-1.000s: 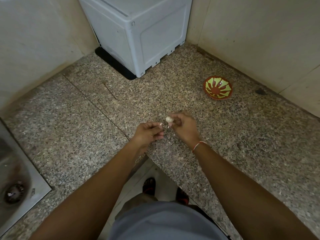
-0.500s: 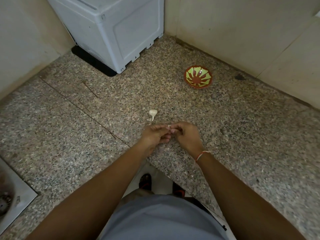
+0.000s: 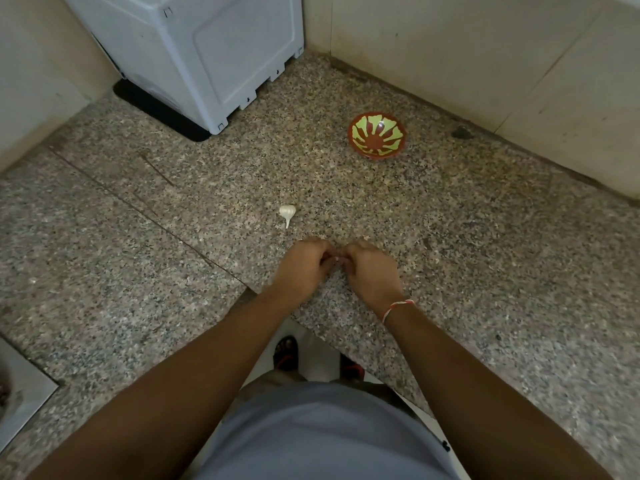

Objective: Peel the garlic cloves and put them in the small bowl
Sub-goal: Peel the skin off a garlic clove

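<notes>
Both hands, left hand (image 3: 304, 263) and right hand (image 3: 372, 270), pinch a small pale garlic clove (image 3: 336, 260) together above the speckled granite counter (image 3: 485, 254), and it could slip before reaching the distant red-and-green patterned small bowl (image 3: 377, 136).

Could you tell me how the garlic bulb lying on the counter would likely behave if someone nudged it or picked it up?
The garlic bulb looks small and papery, so it is probably light and would skid easily on the polished granite counter. Its rounded body and thin tapering stem suggest it would roll in a curve rather than straight. The dry stem may snap if pinched.
</notes>
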